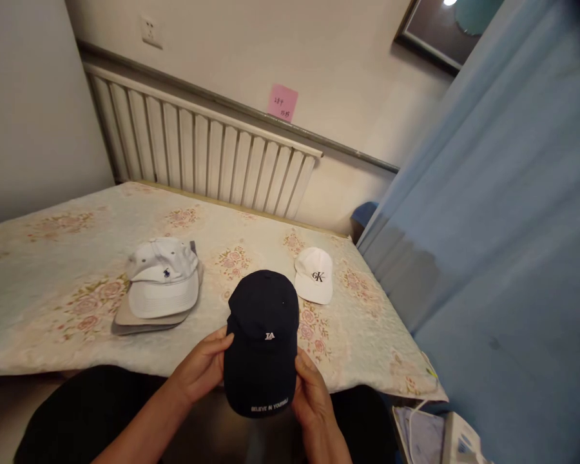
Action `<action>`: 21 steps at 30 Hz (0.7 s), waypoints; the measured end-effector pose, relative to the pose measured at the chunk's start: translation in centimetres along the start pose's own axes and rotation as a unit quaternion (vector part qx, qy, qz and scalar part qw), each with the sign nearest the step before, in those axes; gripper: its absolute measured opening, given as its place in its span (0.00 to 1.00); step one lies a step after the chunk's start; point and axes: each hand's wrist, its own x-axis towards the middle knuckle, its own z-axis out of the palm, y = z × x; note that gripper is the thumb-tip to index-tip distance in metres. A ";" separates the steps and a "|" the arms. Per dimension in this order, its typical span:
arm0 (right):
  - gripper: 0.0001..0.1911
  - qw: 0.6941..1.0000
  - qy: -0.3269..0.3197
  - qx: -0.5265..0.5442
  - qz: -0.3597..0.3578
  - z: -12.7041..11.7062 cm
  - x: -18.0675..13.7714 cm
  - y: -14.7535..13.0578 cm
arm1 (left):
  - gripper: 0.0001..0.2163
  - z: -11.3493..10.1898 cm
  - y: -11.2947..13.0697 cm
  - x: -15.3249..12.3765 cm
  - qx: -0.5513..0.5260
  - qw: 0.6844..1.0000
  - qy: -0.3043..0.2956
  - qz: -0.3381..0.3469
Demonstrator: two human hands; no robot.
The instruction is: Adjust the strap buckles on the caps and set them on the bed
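A dark navy baseball cap [263, 341] with a small white logo and white lettering on its brim is held over the near edge of the bed. My left hand [203, 367] grips its left side and my right hand [312, 393] grips its right side. The brim points toward me. Behind it on the bed lies a white cap with a black "CK" logo [315, 275]. To the left, a white cap with a small dark emblem [163, 277] sits stacked on top of a beige cap [140, 319].
The bed [67, 258] has a pale floral cover. A white radiator [198, 148] runs along the far wall, with a pink sticky note [283, 103] above it. A blue curtain [502, 225] hangs at the right. Papers and a box [439, 438] lie at the lower right.
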 end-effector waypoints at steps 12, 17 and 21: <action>0.18 0.999 0.013 0.032 0.013 -0.9 0.1 1.0 | 0.14 1.0 -0.5 1.3 -0.176 0.982 0.029 -0.068; 0.15 0.999 0.035 0.022 0.023 -1.6 0.2 1.8 | 0.17 1.6 -0.6 1.7 -0.206 0.973 -0.001 -0.108; 0.13 0.999 0.038 0.002 0.039 -1.6 0.4 2.3 | 0.19 2.8 -0.2 1.7 -0.213 0.969 0.029 -0.125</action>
